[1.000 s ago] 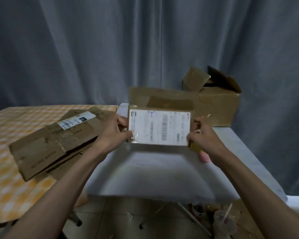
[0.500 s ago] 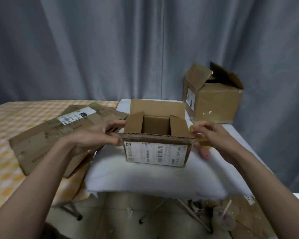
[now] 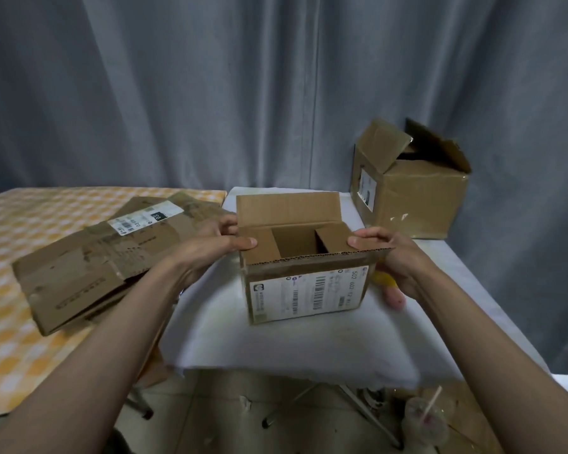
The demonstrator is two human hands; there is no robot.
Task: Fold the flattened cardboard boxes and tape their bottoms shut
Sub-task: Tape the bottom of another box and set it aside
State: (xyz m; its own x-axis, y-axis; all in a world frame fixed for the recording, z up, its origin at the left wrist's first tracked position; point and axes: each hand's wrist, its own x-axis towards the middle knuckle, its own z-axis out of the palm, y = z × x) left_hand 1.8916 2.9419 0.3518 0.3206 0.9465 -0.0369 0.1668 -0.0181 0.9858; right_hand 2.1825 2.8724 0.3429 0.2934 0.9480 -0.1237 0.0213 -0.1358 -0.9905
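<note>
A small cardboard box (image 3: 305,290) with a white shipping label on its near side stands upright on the white table (image 3: 276,348). Its far flap stands up and both side flaps are folded inward. My left hand (image 3: 210,247) grips the box's left top edge, thumb on the left flap. My right hand (image 3: 384,257) holds the right top edge, thumb on the right flap, with something yellow and pink (image 3: 389,286) partly hidden beneath it. A stack of flattened boxes (image 3: 102,257) lies to the left.
An assembled larger box (image 3: 413,198) with open top flaps stands at the back right of the white table. A yellow checkered table (image 3: 10,322) carries the flattened stack. Grey curtain behind. On the floor, table legs and a plastic cup (image 3: 425,421) with a straw.
The box was held up with its label facing me, then turned upright and set on the white table. Both hands moved onto its top edges, pressing the side flaps inward.
</note>
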